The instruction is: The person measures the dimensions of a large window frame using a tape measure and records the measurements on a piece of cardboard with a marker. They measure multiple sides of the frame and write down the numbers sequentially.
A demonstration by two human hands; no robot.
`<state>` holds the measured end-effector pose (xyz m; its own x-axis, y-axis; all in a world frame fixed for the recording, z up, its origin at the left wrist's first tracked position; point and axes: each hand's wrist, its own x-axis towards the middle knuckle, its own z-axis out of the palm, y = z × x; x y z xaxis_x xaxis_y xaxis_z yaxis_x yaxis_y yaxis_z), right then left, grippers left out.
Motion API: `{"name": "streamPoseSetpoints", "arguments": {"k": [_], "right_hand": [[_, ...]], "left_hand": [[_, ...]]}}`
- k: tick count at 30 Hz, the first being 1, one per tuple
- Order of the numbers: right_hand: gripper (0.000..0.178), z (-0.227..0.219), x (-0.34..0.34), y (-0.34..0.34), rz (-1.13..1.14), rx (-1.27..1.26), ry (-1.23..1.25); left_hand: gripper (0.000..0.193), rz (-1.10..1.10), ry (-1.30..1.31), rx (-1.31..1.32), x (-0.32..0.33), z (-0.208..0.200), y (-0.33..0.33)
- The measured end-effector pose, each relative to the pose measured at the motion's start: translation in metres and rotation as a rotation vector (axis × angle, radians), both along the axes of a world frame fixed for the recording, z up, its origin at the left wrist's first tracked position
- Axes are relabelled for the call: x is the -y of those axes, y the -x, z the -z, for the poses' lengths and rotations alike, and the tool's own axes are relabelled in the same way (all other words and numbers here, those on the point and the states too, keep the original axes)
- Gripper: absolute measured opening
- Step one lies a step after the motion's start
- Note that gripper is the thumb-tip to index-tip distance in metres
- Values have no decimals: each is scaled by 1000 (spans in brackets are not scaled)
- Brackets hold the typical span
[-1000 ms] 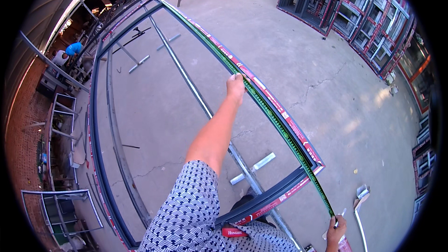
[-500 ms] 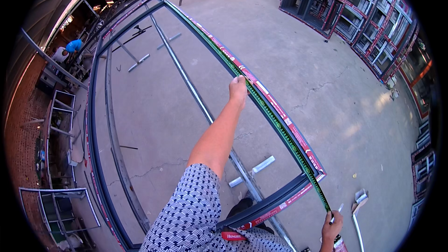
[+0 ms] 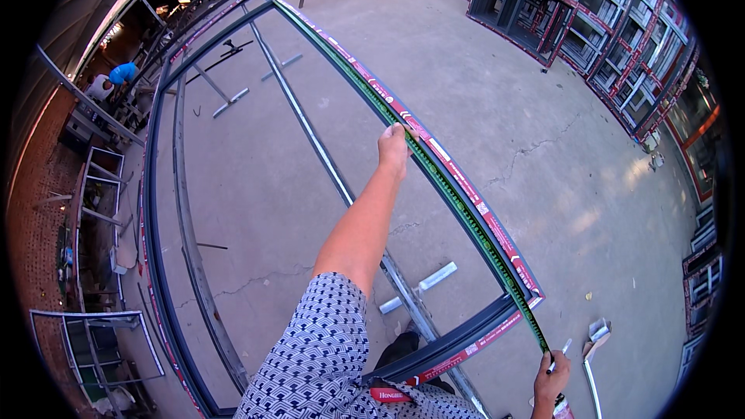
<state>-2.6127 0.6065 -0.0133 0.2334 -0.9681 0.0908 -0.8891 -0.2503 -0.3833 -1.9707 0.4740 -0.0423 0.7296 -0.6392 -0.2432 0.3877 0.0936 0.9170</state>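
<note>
A large dark metal frame (image 3: pixel 466 209) with red-and-white film strips spreads out in front of me. Along its right side runs a green tape measure (image 3: pixel 446 186), drawn out past the near right corner. About midway along that side, my left hand (image 3: pixel 394 147) is closed on the tape at the frame's edge; the fingertips are partly hidden. Beyond the corner my right hand (image 3: pixel 549 379) grips the near end of the tape. A white marker (image 3: pixel 560 355) sticks out between the right hand's fingers. The tape's case is not clearly visible.
Metal support bars (image 3: pixel 330 163) lie beneath the frame, above a concrete floor. More frames stand stacked at the far right (image 3: pixel 613 39). An offcut strip (image 3: pixel 596 372) lies right of my right hand. Two people (image 3: pixel 116 77) bend over work at the far left.
Both hands keep nearly the same places, and the tape stays stretched along the frame. The view has shifted very slightly.
</note>
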Motion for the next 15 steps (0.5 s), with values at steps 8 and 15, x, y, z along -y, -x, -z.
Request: {"name": "streamPoseSetpoints", "arguments": {"k": [8,15], "right_hand": [[10,-2,2,-7,-8,-2,11],[10,-8,3,-18,1,-30,30]], "left_hand": [[24,-11,32,-78,1,1,-5],[23,-14,87,-96,3,9,-13]]}}
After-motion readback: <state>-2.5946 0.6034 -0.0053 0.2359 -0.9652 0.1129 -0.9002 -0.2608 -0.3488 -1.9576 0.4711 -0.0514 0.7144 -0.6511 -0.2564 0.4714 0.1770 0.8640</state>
